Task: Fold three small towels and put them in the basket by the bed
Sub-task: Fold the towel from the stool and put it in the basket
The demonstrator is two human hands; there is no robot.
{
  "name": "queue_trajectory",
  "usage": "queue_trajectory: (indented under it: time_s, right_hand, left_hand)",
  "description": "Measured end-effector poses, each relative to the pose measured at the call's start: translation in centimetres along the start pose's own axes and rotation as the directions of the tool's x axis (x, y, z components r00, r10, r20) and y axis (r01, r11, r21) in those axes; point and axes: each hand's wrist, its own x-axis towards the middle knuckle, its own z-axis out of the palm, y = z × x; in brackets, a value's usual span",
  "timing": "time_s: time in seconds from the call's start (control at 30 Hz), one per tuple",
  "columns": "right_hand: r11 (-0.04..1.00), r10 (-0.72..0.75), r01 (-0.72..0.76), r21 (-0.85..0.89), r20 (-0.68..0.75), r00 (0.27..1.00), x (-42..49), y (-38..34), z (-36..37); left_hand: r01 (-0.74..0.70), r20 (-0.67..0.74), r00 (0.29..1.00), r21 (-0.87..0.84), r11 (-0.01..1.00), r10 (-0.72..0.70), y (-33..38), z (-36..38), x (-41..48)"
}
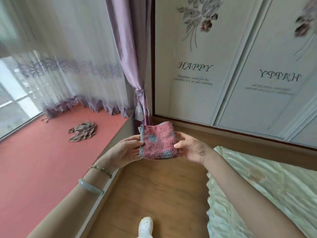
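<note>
Towel: a small pink towel (158,142) with blue-grey spots, folded into a thick little square and held up in the air over the wood floor (154,186), between the red ledge (42,160) and the bed (257,186)
Left hand: the left hand (125,149) pinches the towel's left side, where the grey edges stack up, with the thumb on the front
Right hand: the right hand (192,148) grips the right side, the soft round side of the fold, with the thumb on the front too
Why it is held so: I think a hand is on each side so the folds do not fall open and the square keeps its shape
How far along: this towel looks fully folded, so I think it is ready to go in the basket
Basket: not in view, so I cannot tell where it is or if any towels are in it
Other towels: none I can be sure of; a crumpled brown cloth (83,131) lies on the red ledge near the curtain (130,57), well apart from the hands, and I cannot tell if it is a towel
Hidden: the fingers behind the towel and the towel's back side
Cut off: the bed shows only a shiny pale cover at the right, and a white shoe (145,225) pokes in at the bottom
Hard to see: the small words on the cupboard doors (223,100) are too blurry to read
</note>
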Motion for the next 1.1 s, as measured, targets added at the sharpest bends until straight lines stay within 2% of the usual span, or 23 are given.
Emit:
queue_trajectory:
  time_s: [0.27, 0.47, 0.7, 1.1]
  right_hand:
    - [0.991, -0.110, 0.122, 0.054, -0.185, 0.977, 7.5, -8.8, -7.9]
    - [0.979, -0.175, 0.199, 0.037, -0.340, 0.924, 10.9, -15.7, -13.3]
    - [0.962, -0.195, 0.259, 0.083, -0.454, 0.869, 14.0, -22.1, -22.0]
    - [0.955, -0.203, 0.288, 0.070, -0.554, 0.807, 17.8, -35.7, -41.6]
  left_hand:
    - [0.095, 0.213, 0.970, 0.100, 0.991, -0.114, 8.4, 1.0, 17.8]
    - [0.105, 0.332, 0.924, 0.254, 0.961, -0.189, 13.6, 3.7, 30.1]
    - [0.139, 0.400, 0.880, 0.297, 0.945, -0.256, 16.0, 8.6, 43.0]
    - [0.163, 0.427, 0.859, 0.297, 0.941, -0.283, 18.1, 20.5, 66.5]
